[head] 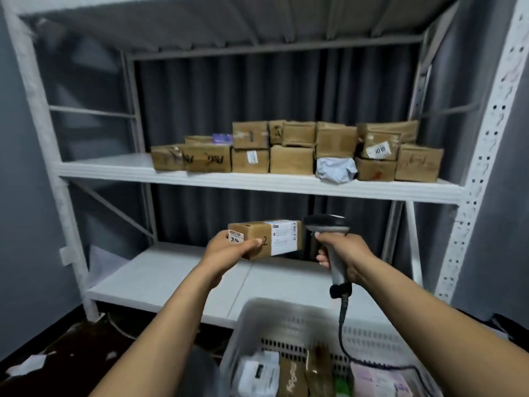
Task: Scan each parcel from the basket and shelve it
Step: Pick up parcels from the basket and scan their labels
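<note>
From the head camera, the left hand (229, 247) holds a small cardboard parcel (266, 239) up in front of the lower shelf (160, 279), fingers curled round its near end, white label turned toward the scanner (329, 233). The right hand (343, 253) grips the scanner's handle, head just beside the label — this looks like the scanning step. The basket (257, 316) below has more parcels. Next, probably, the box joins the stacked boxes (292, 150) on the middle shelf (114, 170) — free space lies at their left.
</note>
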Demonstrator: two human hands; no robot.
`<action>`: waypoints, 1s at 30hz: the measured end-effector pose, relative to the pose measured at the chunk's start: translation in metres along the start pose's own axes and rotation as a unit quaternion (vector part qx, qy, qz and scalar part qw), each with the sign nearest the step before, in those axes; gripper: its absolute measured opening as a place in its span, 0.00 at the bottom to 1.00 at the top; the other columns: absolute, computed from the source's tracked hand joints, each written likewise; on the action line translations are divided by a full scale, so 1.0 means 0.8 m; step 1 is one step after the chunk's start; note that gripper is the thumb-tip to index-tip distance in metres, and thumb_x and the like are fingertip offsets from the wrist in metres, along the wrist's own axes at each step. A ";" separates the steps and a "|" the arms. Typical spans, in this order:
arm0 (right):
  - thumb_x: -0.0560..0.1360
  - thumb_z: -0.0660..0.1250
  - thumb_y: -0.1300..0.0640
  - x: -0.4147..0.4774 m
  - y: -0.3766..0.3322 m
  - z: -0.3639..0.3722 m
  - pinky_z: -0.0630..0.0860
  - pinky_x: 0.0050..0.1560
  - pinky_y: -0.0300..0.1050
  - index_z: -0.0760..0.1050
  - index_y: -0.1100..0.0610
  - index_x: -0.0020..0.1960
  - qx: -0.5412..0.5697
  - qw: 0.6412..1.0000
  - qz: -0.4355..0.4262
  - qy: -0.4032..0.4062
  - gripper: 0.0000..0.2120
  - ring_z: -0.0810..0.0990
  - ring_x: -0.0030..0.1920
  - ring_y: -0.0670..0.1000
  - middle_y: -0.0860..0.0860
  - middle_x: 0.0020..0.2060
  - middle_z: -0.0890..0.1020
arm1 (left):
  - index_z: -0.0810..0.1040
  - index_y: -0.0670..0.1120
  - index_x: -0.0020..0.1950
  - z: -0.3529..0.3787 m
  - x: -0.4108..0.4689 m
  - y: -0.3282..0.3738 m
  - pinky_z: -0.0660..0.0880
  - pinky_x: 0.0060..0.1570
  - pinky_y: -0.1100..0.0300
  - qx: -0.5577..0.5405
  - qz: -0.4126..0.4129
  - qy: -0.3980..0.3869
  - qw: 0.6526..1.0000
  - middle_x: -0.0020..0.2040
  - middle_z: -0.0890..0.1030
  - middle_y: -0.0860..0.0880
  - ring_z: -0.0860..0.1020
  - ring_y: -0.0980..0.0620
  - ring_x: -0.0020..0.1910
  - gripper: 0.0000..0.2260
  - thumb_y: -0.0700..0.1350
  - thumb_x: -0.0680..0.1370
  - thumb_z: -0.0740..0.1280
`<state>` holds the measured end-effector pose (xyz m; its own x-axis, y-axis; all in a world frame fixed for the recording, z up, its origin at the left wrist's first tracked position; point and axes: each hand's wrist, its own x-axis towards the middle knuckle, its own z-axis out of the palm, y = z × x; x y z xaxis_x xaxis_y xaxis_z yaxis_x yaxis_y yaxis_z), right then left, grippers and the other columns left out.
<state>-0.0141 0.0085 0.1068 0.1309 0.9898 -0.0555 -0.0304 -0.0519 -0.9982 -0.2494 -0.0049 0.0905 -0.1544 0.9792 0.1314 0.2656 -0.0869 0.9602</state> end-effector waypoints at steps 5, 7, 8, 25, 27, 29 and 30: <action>0.74 0.72 0.60 0.007 -0.073 0.054 0.74 0.29 0.42 0.77 0.63 0.46 -0.049 0.997 -0.067 -0.009 0.07 0.75 0.29 0.53 0.57 0.31 0.75 | 0.84 0.49 0.50 -0.058 0.044 0.041 0.76 0.46 0.62 -0.002 0.038 0.130 0.991 0.45 0.85 0.54 0.82 0.55 0.47 0.15 0.51 0.66 0.77; 0.73 0.73 0.59 0.018 -0.099 0.073 0.75 0.31 0.44 0.78 0.64 0.47 -0.070 0.993 -0.092 -0.011 0.09 0.77 0.29 0.55 0.58 0.31 0.77 | 0.82 0.48 0.52 -0.078 0.064 0.061 0.77 0.51 0.60 -0.004 0.049 0.183 0.982 0.47 0.84 0.53 0.82 0.54 0.48 0.18 0.53 0.65 0.77; 0.72 0.73 0.59 0.025 -0.110 0.083 0.75 0.32 0.45 0.78 0.64 0.47 -0.082 0.991 -0.107 -0.012 0.09 0.77 0.28 0.55 0.58 0.29 0.77 | 0.81 0.48 0.53 -0.086 0.075 0.070 0.77 0.53 0.58 -0.005 0.054 0.211 0.976 0.49 0.84 0.53 0.81 0.53 0.50 0.21 0.55 0.64 0.77; 0.72 0.72 0.59 0.151 -0.218 0.175 0.76 0.32 0.44 0.79 0.59 0.41 -0.215 0.953 -0.209 0.036 0.04 0.81 0.29 0.54 0.56 0.32 0.83 | 0.53 0.52 0.78 -0.153 0.270 0.133 0.70 0.62 0.49 0.098 0.148 0.317 0.932 0.71 0.67 0.40 0.69 0.41 0.67 0.43 0.54 0.71 0.74; 0.71 0.73 0.57 0.171 -0.226 0.182 0.80 0.37 0.48 0.79 0.58 0.41 -0.230 0.949 -0.212 0.043 0.05 0.84 0.33 0.56 0.56 0.34 0.84 | 0.54 0.51 0.78 -0.153 0.297 0.131 0.71 0.60 0.50 0.087 0.162 0.300 0.936 0.70 0.68 0.41 0.71 0.41 0.66 0.42 0.55 0.71 0.74; 0.71 0.73 0.55 0.188 -0.232 0.188 0.82 0.41 0.52 0.79 0.57 0.41 -0.240 0.946 -0.213 0.049 0.06 0.85 0.35 0.58 0.56 0.36 0.84 | 0.56 0.50 0.77 -0.158 0.324 0.129 0.72 0.61 0.49 0.083 0.165 0.285 0.941 0.68 0.71 0.42 0.73 0.42 0.64 0.41 0.56 0.71 0.74; 0.71 0.73 0.55 0.195 -0.233 0.190 0.82 0.42 0.53 0.79 0.58 0.42 -0.244 0.945 -0.212 0.048 0.06 0.85 0.36 0.58 0.57 0.36 0.85 | 0.58 0.49 0.76 -0.162 0.336 0.128 0.73 0.61 0.49 0.085 0.165 0.276 0.943 0.67 0.72 0.42 0.73 0.43 0.63 0.39 0.56 0.72 0.73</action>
<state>-0.1385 0.1923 0.2881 0.1188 0.9197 0.3741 0.5019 0.2695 -0.8219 -0.3873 0.2259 0.2562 -0.4960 0.6551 0.5699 0.5270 -0.2946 0.7972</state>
